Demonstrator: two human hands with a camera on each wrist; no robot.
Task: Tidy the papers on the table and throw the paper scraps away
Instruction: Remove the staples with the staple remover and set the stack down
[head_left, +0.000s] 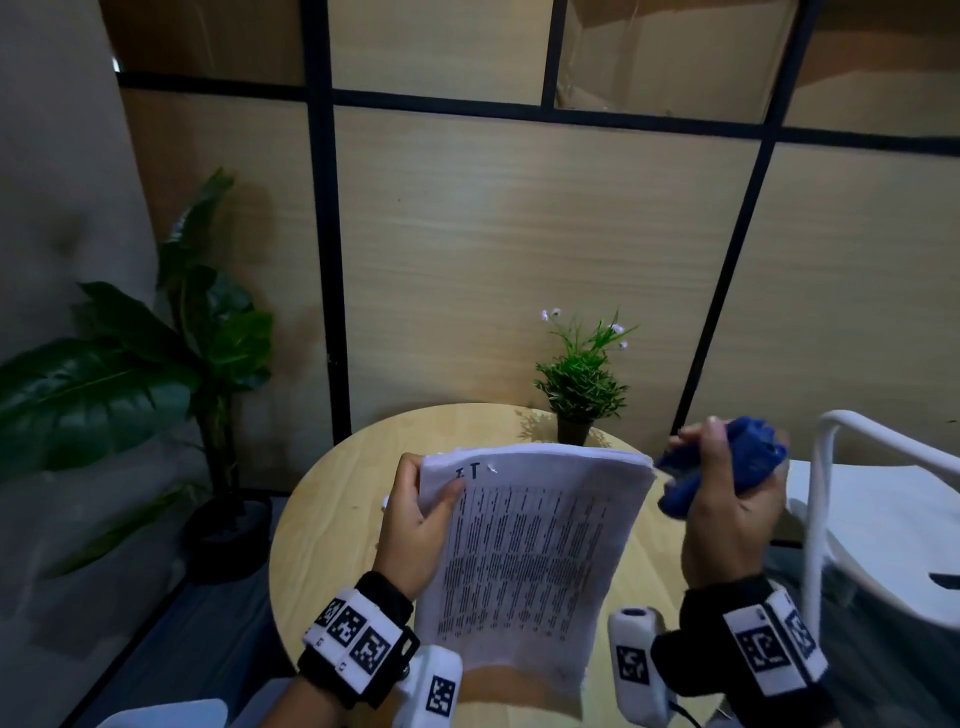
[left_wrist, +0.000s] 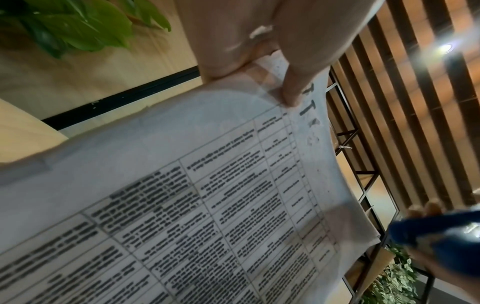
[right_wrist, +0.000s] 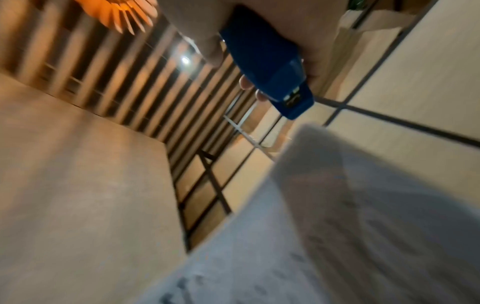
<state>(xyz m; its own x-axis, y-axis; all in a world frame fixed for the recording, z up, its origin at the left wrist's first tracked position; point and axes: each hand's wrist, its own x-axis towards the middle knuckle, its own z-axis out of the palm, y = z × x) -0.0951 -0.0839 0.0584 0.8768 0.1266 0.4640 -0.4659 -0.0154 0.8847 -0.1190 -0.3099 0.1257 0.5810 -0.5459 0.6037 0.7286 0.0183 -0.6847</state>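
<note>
A stack of printed papers (head_left: 530, 551) is lifted above the round wooden table (head_left: 322, 530), tilted toward me. My left hand (head_left: 415, 512) grips its upper left corner, thumb on the top sheet; in the left wrist view the thumb pinches the printed papers (left_wrist: 207, 195) near the top margin. My right hand (head_left: 727, 499) holds a blue stapler (head_left: 727, 462) just beyond the stack's upper right corner. In the right wrist view the blue stapler (right_wrist: 270, 67) points over the blurred papers (right_wrist: 337, 226). No paper scraps are visible.
A small potted plant (head_left: 579, 384) stands at the table's far edge, just behind the papers. A white chair (head_left: 883, 499) is close on the right. A large leafy plant (head_left: 156, 374) stands on the floor at left. Wood-panelled wall with black frames lies behind.
</note>
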